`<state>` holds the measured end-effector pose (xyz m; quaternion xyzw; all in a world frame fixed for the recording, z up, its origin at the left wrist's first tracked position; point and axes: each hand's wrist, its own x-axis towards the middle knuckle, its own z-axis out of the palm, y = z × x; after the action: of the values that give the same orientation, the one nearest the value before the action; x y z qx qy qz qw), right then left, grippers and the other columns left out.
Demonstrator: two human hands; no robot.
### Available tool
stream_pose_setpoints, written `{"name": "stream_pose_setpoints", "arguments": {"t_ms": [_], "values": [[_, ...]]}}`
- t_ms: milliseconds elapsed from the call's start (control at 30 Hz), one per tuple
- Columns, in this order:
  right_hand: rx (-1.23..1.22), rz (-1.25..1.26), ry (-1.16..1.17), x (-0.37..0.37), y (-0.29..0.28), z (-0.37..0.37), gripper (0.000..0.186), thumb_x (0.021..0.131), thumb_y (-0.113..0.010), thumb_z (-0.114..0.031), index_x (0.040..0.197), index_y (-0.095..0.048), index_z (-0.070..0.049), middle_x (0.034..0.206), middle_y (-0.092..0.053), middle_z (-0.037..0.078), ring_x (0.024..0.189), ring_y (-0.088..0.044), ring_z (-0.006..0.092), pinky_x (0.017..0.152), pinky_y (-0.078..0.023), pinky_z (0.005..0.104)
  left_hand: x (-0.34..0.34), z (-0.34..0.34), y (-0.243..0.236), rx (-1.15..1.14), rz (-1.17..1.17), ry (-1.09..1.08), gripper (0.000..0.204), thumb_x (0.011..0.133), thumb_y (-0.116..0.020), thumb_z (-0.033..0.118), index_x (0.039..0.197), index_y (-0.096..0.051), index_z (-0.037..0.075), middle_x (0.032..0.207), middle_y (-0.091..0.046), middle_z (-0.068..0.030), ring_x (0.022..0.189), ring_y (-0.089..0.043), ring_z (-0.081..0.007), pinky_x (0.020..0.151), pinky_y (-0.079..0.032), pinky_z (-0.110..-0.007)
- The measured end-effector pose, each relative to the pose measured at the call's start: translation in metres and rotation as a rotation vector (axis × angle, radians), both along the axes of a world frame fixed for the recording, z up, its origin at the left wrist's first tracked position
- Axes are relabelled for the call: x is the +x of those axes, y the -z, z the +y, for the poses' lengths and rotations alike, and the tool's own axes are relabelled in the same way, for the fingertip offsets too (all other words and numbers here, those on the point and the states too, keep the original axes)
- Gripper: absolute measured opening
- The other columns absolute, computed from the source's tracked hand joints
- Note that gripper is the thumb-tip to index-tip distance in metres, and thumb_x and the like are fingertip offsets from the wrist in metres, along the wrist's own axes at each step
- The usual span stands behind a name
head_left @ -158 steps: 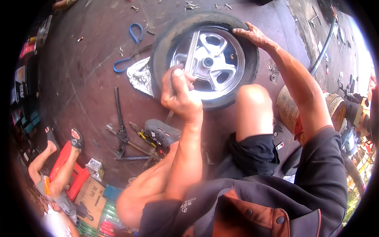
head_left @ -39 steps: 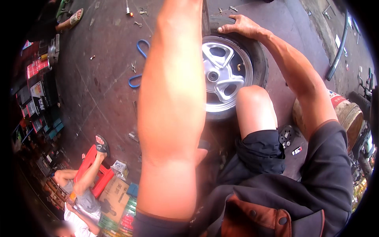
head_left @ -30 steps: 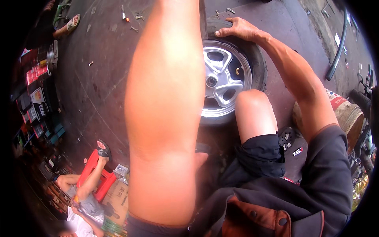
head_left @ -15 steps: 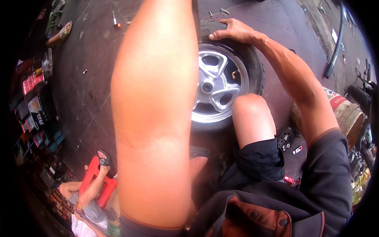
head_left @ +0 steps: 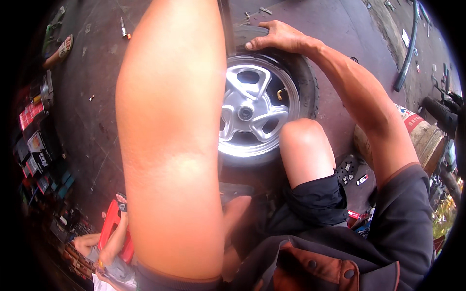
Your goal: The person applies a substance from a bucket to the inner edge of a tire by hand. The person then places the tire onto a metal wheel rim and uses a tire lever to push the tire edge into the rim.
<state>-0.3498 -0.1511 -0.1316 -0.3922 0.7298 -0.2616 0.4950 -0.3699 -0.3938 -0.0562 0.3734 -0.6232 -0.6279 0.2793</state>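
Observation:
A silver spoked wheel (head_left: 246, 113) with a black tyre (head_left: 309, 89) lies flat on the floor in front of me. My right hand (head_left: 279, 38) rests on the tyre's far edge, thumb and fingers apart. My left forearm (head_left: 172, 97) fills the picture close up and covers the wheel's left side. The left hand lies beyond the upper edge, out of sight. Beside that forearm runs a dark upright bar (head_left: 226, 26); its ends and whatever holds it are hidden. A brass-coloured valve stem (head_left: 279, 94) sticks out inside the rim.
My bare right knee (head_left: 306, 138) sits by the wheel's near right edge. At right stands a worn drum (head_left: 422, 138), with a dark hose (head_left: 408, 58) beyond. Boxes (head_left: 36, 140) line the left. Another person's leg (head_left: 114, 240) is beside a red stool (head_left: 110, 220).
The scene has slid a little left in the picture. My left forearm and the dark bar have shifted further left, so more of the wheel shows. My right hand stays on the tyre.

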Motion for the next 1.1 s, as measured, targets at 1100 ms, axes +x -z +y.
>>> {"name": "stream_pose_setpoints", "arguments": {"t_ms": [1100], "values": [[-0.015, 0.027, 0.047, -0.002, 0.026, -0.001, 0.079, 0.062, -0.08, -0.059, 0.114, -0.068, -0.001, 0.102, -0.07, 0.017, 0.089, -0.069, 0.0267, 0.089, -0.051, 0.0329, -0.029, -0.027, 0.05, -0.011, -0.024, 0.088, 0.019, 0.074, -0.051, 0.01, 0.057, -0.045, 0.01, 0.047, -0.038, -0.0105, 0.037, -0.037, -0.0255, 0.038, -0.031, -0.044]]}}
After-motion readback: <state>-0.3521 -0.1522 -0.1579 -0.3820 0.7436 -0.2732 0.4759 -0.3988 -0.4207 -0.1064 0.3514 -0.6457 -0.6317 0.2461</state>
